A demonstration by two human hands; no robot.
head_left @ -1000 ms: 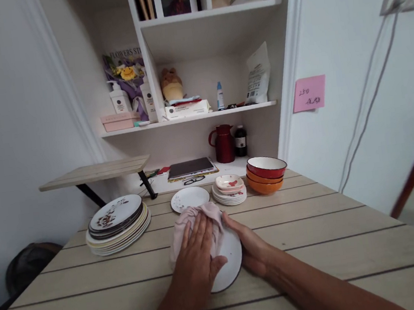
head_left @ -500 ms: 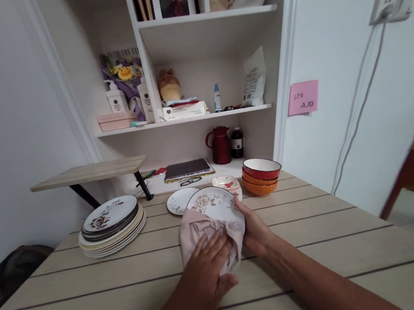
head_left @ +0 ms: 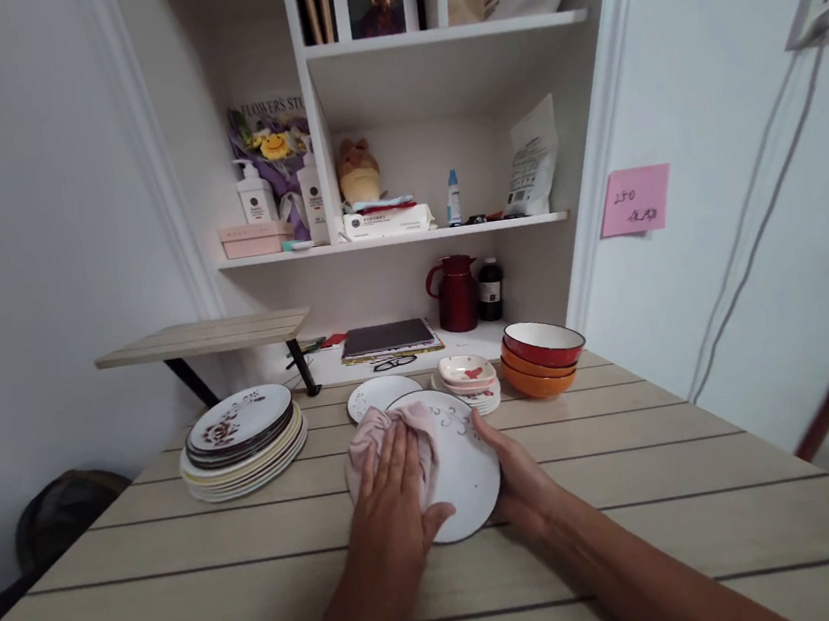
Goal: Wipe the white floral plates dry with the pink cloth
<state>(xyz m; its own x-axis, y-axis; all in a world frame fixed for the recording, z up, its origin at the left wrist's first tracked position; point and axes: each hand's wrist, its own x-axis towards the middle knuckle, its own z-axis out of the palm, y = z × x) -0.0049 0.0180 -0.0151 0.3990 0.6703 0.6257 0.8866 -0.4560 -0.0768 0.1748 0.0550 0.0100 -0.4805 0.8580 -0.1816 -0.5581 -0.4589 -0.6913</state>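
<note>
A pale pink cloth (head_left: 424, 440) lies bunched on the left part of a white plate (head_left: 462, 496) with a dark rim and brown floral print. My left hand (head_left: 395, 489) presses the cloth against the plate, its fingers stretched out flat over the fabric and its thumb apart on the bare plate. At the plate's right edge my right hand (head_left: 519, 474) grips the rim, thumb on top and fingers hidden underneath. The plate is tilted towards me above the table. A smaller white plate (head_left: 379, 393) lies just behind it.
Stacked plates (head_left: 245, 442) stand at the left, near a small wooden riser (head_left: 206, 338). Behind my right hand are small patterned dishes (head_left: 468, 372) and stacked red and orange bowls (head_left: 542, 360). Farther back are glasses (head_left: 395, 362), a dark notebook (head_left: 388, 337) and a red jug (head_left: 456, 293).
My left hand has slid the cloth up and left across the plate, uncovering its lower right part. My right hand keeps its grip on the rim. The view has shifted slightly left.
</note>
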